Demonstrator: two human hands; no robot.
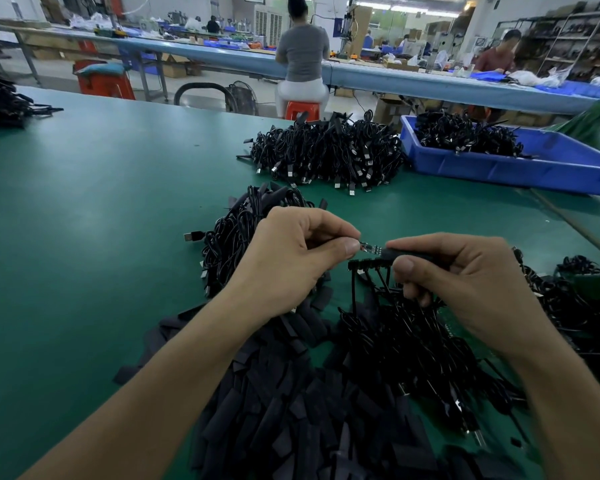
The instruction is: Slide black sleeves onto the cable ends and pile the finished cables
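A wide green surface [101, 220] carries everything. At its far right stands a blue bin [520, 171], its open tray partly filled with a tangle of coiled black cables [465, 133] heaped toward its left end. Just left of the bin, on the bare surface, lies a big pile of coiled cables [326, 150] with metal plugs sticking out along the near edge. A smaller cable pile [236, 230] sits behind the left hand. Nearest the person spreads a heap of loose black sleeves [291, 410], with more cables [395, 341] tangled beside it on the right.

Above the heap, the left hand [291, 258] pinches a cable end [371, 249], a small bare circuit board, between thumb and forefinger. The right hand [465, 278] pinches a black sleeve [392, 252], its mouth meeting the board's tip.
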